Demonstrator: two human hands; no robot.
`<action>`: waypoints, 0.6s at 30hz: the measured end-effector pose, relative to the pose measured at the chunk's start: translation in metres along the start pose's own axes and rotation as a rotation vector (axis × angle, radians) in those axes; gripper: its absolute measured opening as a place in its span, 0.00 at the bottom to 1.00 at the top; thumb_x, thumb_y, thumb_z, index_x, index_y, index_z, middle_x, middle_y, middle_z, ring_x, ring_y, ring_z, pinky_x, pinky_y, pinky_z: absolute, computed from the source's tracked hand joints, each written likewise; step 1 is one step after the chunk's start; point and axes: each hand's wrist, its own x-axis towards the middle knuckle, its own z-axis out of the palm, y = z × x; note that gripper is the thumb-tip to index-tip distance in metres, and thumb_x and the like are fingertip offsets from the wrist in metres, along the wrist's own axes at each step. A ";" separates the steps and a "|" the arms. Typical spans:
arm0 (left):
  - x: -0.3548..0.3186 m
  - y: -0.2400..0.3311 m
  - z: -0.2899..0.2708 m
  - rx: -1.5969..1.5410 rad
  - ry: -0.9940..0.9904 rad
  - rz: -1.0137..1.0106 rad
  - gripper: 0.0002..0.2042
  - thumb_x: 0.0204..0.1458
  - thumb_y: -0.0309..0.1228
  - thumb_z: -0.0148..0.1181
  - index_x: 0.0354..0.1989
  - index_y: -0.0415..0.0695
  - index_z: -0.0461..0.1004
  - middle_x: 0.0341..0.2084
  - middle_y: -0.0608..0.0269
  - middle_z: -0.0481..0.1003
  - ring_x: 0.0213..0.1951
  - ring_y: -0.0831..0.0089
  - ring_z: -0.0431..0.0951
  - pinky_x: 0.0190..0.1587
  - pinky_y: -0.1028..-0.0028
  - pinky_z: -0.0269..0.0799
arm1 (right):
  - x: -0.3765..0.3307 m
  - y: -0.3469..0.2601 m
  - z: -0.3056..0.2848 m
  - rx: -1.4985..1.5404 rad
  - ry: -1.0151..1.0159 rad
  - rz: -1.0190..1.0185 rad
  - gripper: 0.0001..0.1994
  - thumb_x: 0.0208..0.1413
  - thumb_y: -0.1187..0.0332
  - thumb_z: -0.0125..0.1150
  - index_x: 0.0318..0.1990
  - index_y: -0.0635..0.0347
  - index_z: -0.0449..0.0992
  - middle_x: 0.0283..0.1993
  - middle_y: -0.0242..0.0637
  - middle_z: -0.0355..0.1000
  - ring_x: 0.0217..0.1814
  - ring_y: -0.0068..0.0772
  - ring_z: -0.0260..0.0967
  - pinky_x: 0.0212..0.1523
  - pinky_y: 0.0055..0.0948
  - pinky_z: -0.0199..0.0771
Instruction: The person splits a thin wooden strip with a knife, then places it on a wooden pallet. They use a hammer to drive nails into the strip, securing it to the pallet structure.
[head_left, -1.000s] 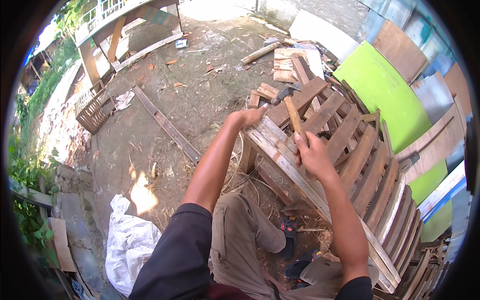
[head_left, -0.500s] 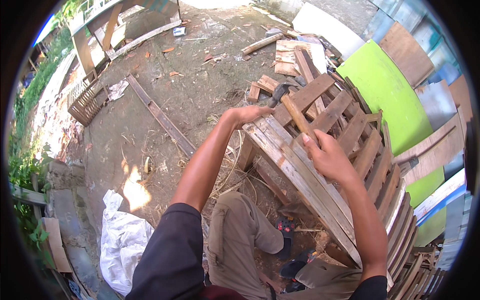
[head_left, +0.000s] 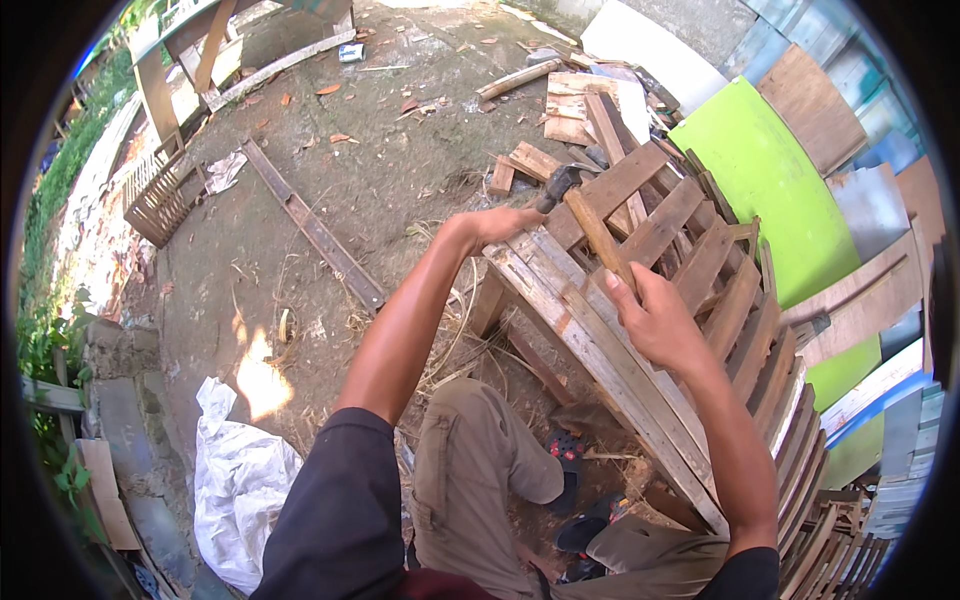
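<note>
My right hand is closed round the wooden handle of a claw hammer. The dark metal head of the hammer lies close to my left fingers, over the far end of the pallet-like slatted wooden frame. Weathered planks run along the near side of this frame. At their far end my left hand grips the wood; its fingertips are partly hidden behind the plank end and the hammer head. Brown slats with gaps between them slope away on the right. I cannot make out any nail.
Scrap wood lies beyond the frame, and a bright green panel leans at the right. On the ground to the left are a long brown beam, a white sack and a slatted crate. My legs are close beside the frame.
The view has shifted slightly, so the ground things sit a little further left. Both hands and the hammer keep nearly the same place on the frame.
</note>
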 end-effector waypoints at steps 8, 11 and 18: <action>0.016 -0.018 0.000 -0.021 0.031 -0.023 0.42 0.60 0.66 0.45 0.73 0.44 0.61 0.74 0.45 0.55 0.75 0.52 0.52 0.74 0.57 0.51 | -0.002 -0.002 -0.009 0.090 0.008 -0.031 0.20 0.71 0.54 0.50 0.40 0.67 0.72 0.27 0.46 0.71 0.30 0.43 0.68 0.38 0.41 0.68; 0.024 -0.020 -0.003 0.025 0.026 0.015 0.42 0.60 0.67 0.44 0.73 0.45 0.60 0.74 0.46 0.55 0.75 0.51 0.52 0.74 0.56 0.50 | 0.000 -0.005 -0.004 0.343 0.217 0.037 0.20 0.71 0.53 0.50 0.38 0.66 0.71 0.25 0.43 0.70 0.28 0.40 0.67 0.34 0.40 0.67; 0.017 -0.016 0.000 0.039 0.039 -0.002 0.38 0.64 0.62 0.41 0.74 0.46 0.59 0.74 0.49 0.56 0.75 0.51 0.53 0.74 0.54 0.49 | -0.001 0.005 -0.007 0.478 0.049 0.122 0.19 0.73 0.53 0.48 0.36 0.61 0.67 0.23 0.33 0.63 0.18 0.24 0.59 0.21 0.33 0.64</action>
